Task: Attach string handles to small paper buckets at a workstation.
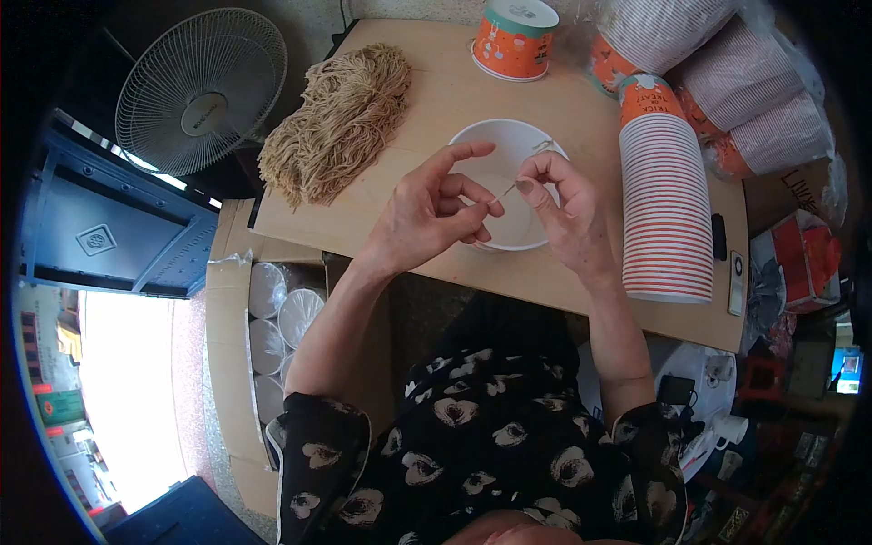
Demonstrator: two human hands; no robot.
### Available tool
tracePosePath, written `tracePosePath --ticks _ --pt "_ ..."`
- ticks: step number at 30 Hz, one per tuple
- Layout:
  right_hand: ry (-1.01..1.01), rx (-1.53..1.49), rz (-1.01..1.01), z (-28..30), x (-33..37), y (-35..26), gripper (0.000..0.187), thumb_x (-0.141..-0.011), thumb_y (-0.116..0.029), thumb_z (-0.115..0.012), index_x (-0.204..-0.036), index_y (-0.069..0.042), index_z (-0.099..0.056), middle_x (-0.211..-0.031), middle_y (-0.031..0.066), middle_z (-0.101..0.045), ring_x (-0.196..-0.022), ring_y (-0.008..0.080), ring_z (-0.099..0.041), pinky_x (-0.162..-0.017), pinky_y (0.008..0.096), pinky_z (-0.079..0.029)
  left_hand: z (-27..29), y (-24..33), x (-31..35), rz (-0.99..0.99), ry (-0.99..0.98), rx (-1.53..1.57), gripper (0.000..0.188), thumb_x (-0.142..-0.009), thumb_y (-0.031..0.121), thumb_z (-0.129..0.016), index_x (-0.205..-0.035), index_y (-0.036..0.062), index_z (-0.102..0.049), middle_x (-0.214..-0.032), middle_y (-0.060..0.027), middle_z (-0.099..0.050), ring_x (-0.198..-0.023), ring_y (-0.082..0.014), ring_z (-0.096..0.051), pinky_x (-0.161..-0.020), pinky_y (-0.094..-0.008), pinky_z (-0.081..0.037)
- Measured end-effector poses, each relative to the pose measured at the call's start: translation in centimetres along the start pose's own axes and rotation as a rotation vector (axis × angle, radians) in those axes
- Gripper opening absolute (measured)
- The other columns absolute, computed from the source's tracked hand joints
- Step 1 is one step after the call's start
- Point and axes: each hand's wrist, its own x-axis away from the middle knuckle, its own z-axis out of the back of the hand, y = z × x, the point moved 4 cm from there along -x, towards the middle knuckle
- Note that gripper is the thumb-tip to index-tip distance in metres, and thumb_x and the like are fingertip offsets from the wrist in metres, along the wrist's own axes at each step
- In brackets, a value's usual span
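Note:
Both hands meet above a white round tub (509,141) on the wooden board. A short, thin piece of tan twine (506,193) spans the small gap between my fingertips. My left hand (422,213) pinches one end, thumb against finger, with its index finger raised. The other end is pinched between thumb and index finger of my right hand (579,218). Another pale scrap (543,145) shows at the tub's far right rim. To the far left lies a big heap of tan twine strands (341,118), apart from the hands.
A long stack of nested paper tubs (668,209) lies right of my right hand. Bagged stacks (758,82) sit behind it, and an upturned orange tub (514,41) stands at the back. A fan (204,109) and an open carton (272,318) are at left.

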Motion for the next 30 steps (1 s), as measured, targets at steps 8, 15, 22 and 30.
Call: tracePosePath --ticks 8,15,22,30 --pt "0.045 -0.035 -0.024 -0.3 0.3 0.4 0.017 -0.099 -0.014 -0.063 -0.097 0.002 -0.060 -0.086 0.0042 -0.061 -0.087 0.0151 -0.058 -0.087 0.0303 -0.047 -0.3 -0.2 0.1 -0.002 -0.040 -0.077 0.048 -0.091 -0.002 -0.062 -0.138 0.0007 -0.051 -0.093 -0.0079 -0.072 -0.082 -0.0109 -0.069 -0.074 -0.0259 -0.058" --pt "0.016 0.057 0.090 0.3 0.0 -1.8 0.015 -0.094 -0.009 -0.069 -0.101 0.003 -0.063 -0.087 0.0055 -0.062 -0.081 0.0149 -0.058 -0.084 0.0300 -0.050 -0.2 0.2 -0.3 -0.090 0.182 -0.357 0.016 -0.087 0.012 -0.079 -0.097 0.0007 -0.075 -0.085 -0.0044 -0.072 -0.072 -0.0071 -0.067 -0.056 -0.0230 -0.052" --pt "-0.096 0.104 -0.098 2.5 1.5 -1.5 0.013 -0.093 -0.009 -0.070 -0.097 0.003 -0.068 -0.078 -0.0007 -0.061 -0.074 0.0093 -0.057 -0.071 0.0236 -0.047 1.4 1.2 0.6 -0.612 0.184 -0.829 0.012 -0.081 0.007 -0.078 -0.094 0.0050 -0.078 -0.104 -0.0126 -0.072 -0.095 -0.0221 -0.070 -0.078 -0.0335 -0.056" --pt "0.094 -0.767 -0.125 4.2 3.0 2.9 0.017 -0.100 -0.016 -0.063 -0.093 0.000 -0.063 -0.062 -0.0037 -0.046 -0.054 0.0062 -0.038 -0.053 0.0242 -0.032 3.6 -1.6 0.0 -0.322 0.256 -0.548 0.033 -0.080 0.010 -0.078 -0.113 0.0061 -0.073 -0.129 -0.0163 -0.064 -0.120 -0.0263 -0.062 -0.100 -0.0386 -0.050"
